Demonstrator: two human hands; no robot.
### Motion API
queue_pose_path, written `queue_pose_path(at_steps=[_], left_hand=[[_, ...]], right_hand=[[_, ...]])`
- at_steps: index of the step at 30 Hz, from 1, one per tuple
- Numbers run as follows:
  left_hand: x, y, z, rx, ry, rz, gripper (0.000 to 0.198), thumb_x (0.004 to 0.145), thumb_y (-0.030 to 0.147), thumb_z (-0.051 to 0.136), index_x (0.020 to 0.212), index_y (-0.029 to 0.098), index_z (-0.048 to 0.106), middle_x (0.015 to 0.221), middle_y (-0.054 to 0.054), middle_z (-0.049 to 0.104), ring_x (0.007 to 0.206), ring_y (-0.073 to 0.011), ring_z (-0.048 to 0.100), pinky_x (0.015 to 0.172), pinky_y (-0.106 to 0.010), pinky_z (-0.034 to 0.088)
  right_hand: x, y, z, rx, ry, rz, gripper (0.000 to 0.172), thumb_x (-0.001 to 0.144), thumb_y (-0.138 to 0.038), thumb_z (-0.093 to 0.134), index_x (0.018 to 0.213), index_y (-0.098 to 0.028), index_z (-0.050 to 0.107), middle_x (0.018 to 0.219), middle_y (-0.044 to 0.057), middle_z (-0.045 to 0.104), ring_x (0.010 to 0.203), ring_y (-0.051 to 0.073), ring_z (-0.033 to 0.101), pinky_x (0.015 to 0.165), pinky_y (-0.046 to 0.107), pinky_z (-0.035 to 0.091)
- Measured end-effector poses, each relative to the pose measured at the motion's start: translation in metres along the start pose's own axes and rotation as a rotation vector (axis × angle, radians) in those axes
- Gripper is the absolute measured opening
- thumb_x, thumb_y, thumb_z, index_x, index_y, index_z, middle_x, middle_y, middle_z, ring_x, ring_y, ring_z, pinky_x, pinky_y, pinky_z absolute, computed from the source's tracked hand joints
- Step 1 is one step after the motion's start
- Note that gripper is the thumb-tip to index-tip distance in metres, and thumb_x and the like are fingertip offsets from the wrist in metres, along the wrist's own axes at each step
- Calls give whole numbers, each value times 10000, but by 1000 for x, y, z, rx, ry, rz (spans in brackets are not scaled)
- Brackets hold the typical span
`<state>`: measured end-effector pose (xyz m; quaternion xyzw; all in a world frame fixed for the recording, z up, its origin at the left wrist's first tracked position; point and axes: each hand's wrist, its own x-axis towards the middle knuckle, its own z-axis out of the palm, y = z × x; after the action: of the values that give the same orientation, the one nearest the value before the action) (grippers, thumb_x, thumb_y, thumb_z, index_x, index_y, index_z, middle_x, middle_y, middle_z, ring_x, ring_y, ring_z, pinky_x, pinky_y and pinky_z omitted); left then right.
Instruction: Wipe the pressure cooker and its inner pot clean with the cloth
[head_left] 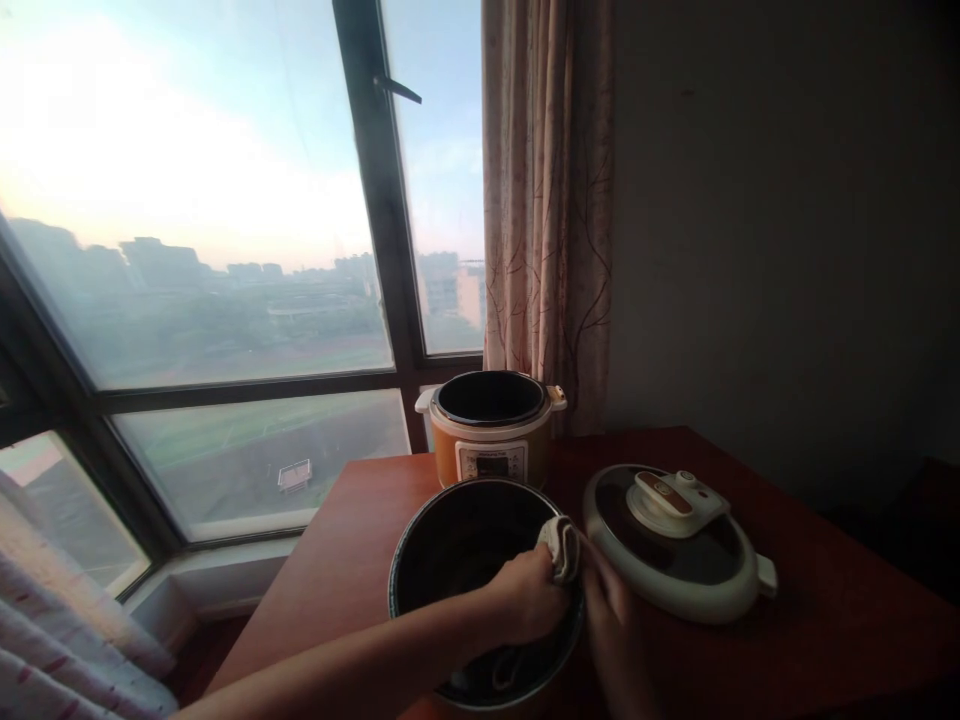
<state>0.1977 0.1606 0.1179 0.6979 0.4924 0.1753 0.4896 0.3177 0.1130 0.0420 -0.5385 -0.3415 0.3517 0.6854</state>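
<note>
A dark inner pot (401,560) with a round pale-edged rim is at the front of the table, its mouth facing me. My left hand (529,595) reaches across the pot's mouth, closed round a folded light cloth (561,548) at the right side of the rim. My right hand (613,625) grips the pot's outer right side. Its fingers point up towards the cloth and are slightly blurred. A cooker body (450,455), orange and white with a front control panel, stands uncovered just behind the pot.
The cooker's lid (667,585), white with a dark top and a handle, lies on the reddish-brown table (322,560) to the right. A large window (225,250) is on the left. A patterned curtain (536,200) hangs behind the cooker, beside a dark wall (750,250).
</note>
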Motion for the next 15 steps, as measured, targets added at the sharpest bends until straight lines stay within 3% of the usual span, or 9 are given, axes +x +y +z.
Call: queue_pose_path(at_steps=[5,9,12,15], left_hand=[[32,5,0,-185,-5,-138,152,705,174,494,833,187,573,825,-90,666,810,-264,667,735,-377,539],[29,3,-3,-139,-94,-80,310,607,140,644,914,164,612,851,-49,672,824,-235,656,743,-325,531],[14,0,-14,237,-318,76,421,548,90,678,961,161,636,918,-48,688,859,-237,657,745,-311,530],[-2,-2,-36,709,-573,235,267,602,114,639,859,186,628,856,-36,676,782,-226,650,694,-312,521]], right_hand=[[2,0,-1,-33,-18,-21,575,855,-636,603,1187,-186,738,1314,126,693,1290,337,596,1071,457,495],[3,3,2,13,10,44,606,823,-642,619,1201,-179,720,1294,128,705,1285,336,598,1057,441,500],[2,1,4,32,40,97,652,801,-662,614,1220,-170,699,1311,132,694,1289,337,592,1061,430,490],[2,-2,5,36,39,112,665,778,-670,631,1210,-170,700,1329,129,684,1289,340,591,1066,427,483]])
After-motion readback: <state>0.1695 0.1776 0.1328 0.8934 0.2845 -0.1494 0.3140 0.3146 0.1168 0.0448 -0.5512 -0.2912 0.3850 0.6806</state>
